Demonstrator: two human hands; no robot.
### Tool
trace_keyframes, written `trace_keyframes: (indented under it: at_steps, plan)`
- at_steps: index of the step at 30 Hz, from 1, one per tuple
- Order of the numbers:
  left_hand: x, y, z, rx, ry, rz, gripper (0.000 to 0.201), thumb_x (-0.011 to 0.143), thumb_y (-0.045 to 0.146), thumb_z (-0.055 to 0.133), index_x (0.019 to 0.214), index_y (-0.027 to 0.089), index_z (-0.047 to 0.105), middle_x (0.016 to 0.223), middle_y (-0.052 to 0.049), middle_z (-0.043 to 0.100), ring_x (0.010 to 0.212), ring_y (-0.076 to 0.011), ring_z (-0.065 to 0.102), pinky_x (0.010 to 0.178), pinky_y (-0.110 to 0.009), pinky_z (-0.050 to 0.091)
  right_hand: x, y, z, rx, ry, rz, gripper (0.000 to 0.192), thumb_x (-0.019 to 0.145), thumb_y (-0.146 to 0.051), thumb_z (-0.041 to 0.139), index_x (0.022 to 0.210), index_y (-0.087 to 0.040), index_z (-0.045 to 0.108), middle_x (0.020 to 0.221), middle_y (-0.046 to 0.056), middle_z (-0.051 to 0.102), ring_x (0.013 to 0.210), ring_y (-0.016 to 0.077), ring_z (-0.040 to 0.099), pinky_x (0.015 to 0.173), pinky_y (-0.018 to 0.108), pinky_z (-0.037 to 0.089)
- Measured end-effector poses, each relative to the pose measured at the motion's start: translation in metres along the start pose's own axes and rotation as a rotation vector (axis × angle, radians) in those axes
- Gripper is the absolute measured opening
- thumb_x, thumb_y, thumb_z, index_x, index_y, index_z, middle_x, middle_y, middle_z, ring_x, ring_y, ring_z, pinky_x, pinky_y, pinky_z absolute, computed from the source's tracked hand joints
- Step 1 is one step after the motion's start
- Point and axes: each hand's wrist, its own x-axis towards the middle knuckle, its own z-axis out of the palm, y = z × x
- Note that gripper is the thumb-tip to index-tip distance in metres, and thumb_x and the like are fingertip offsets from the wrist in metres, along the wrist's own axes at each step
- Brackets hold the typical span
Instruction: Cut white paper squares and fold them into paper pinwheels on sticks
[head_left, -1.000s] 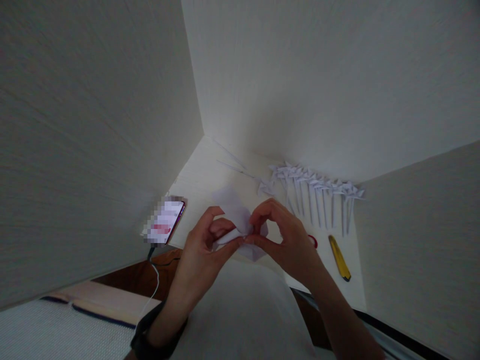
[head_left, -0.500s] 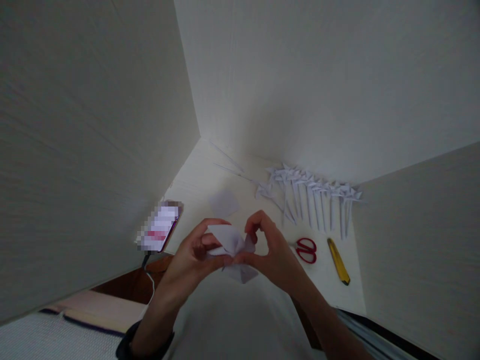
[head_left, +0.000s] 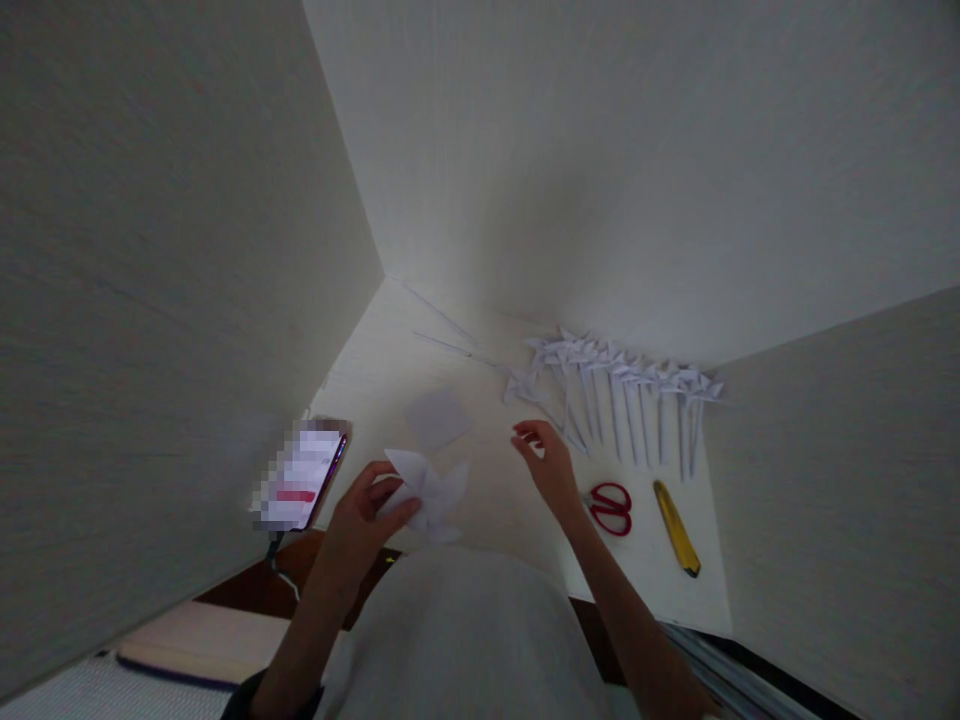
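My left hand (head_left: 367, 520) pinches a white folded paper pinwheel (head_left: 426, 495) between thumb and fingers, its pointed blades fanned outward. To the right, my right hand (head_left: 546, 460) is off the pinwheel, fingers loosely curved with a small gap from the thumb and nothing visible in them. Just beyond it lies another paper pinwheel (head_left: 523, 385) on a stick. A flat square of white paper (head_left: 439, 418) rests on the table behind my left hand.
Several stick-mounted paper pinwheels (head_left: 630, 370) form a row along the back wall. Red-handled scissors (head_left: 611, 508) and a yellow utility knife (head_left: 676, 528) lie at right. Thin sticks (head_left: 441, 343) lie at the back left. A phone (head_left: 307, 475) with a cable leans at left.
My right hand has let go of the pinwheel and moved right. My left hand has moved left and down with the pinwheel, whose blades now show more openly.
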Motion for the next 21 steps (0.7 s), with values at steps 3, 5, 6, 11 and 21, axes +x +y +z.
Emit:
trace_keyframes:
  at_steps: [3, 5, 6, 11, 21]
  plan:
    - [0.011, -0.001, 0.000, 0.051, 0.035, 0.052, 0.036, 0.056, 0.022, 0.079, 0.084, 0.020, 0.055, 0.076, 0.000, 0.071, 0.075, -0.0183, 0.067, 0.068, -0.027, 0.052, 0.038, 0.050, -0.004, -0.107, 0.139, 0.089, 0.027, 0.092, -0.032, 0.057, 0.114, -0.016, 0.058, 0.113, 0.007, 0.062, 0.094, 0.0199, 0.063, 0.080, 0.040, 0.054]
    - [0.014, -0.001, -0.001, 0.077, 0.099, 0.071, 0.037, 0.055, 0.024, 0.079, 0.084, 0.019, 0.058, 0.083, -0.002, 0.072, 0.083, -0.0210, 0.067, 0.074, -0.030, 0.053, 0.045, 0.077, -0.017, -0.165, 0.205, 0.126, 0.029, 0.092, -0.031, 0.057, 0.117, -0.016, 0.057, 0.117, 0.008, 0.061, 0.097, 0.0208, 0.063, 0.081, 0.041, 0.054]
    - [0.015, 0.000, -0.002, 0.081, 0.143, 0.073, 0.037, 0.054, 0.026, 0.080, 0.084, 0.019, 0.059, 0.085, -0.003, 0.072, 0.086, -0.0220, 0.067, 0.076, -0.031, 0.053, 0.041, 0.089, -0.027, -0.193, 0.243, 0.146, 0.030, 0.092, -0.031, 0.057, 0.118, -0.016, 0.057, 0.117, 0.008, 0.061, 0.097, 0.0210, 0.063, 0.082, 0.042, 0.054]
    - [0.021, -0.001, -0.016, 0.048, 0.320, 0.024, 0.036, 0.056, 0.029, 0.080, 0.086, 0.021, 0.062, 0.091, -0.002, 0.072, 0.086, -0.0200, 0.066, 0.073, -0.027, 0.053, -0.021, 0.121, -0.066, -0.328, 0.394, 0.214, 0.031, 0.092, -0.031, 0.057, 0.120, -0.017, 0.056, 0.120, 0.009, 0.060, 0.100, 0.0220, 0.062, 0.083, 0.043, 0.054]
    - [0.032, 0.024, -0.014, 0.153, 0.435, 0.116, 0.019, 0.061, 0.022, 0.074, 0.077, 0.022, 0.064, 0.079, 0.003, 0.069, 0.067, -0.0140, 0.059, 0.055, -0.021, 0.048, -0.005, 0.070, 0.074, -0.417, -0.010, -0.003, 0.028, 0.093, -0.031, 0.056, 0.117, -0.018, 0.058, 0.120, 0.009, 0.060, 0.100, 0.0210, 0.062, 0.084, 0.042, 0.054]
